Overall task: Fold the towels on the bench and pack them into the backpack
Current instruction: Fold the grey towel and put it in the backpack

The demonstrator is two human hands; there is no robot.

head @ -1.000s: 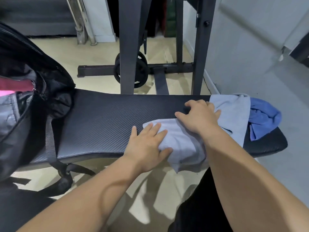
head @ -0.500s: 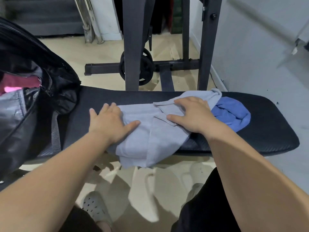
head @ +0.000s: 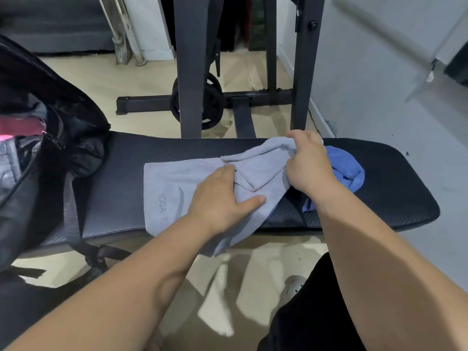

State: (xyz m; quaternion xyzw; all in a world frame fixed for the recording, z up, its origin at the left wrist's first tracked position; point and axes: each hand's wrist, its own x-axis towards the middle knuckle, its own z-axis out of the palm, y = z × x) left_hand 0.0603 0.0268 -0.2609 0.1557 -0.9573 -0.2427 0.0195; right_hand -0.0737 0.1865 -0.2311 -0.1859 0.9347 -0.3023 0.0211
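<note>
The grey towel (head: 174,188) lies on the middle of the black padded bench (head: 379,178). Its left part is spread flat, with printed lettering facing up. Its right part is bunched and creased. A folded flap with a stitched hem lies between the two hands. One corner of the towel hangs over the near edge of the bench.

The left hand (head: 220,198) rests flat on the towel near its centre, fingers straight and thumb spread out to the right. The right hand (head: 307,163) has its fingers curled round the bunched far right end of the grey towel and holds it slightly raised off the pad.

A blue towel (head: 347,168) lies crumpled on the bench just beyond the right hand, touching the grey towel and partly hidden by the wrist.

A black backpack (head: 38,158) stands open at the left end of the bench; pink and dark red fabric shows inside. One strap hangs over the near edge.

Behind the bench stands a dark metal rack (head: 190,72) with a weight plate (head: 211,102) at its base.
</note>
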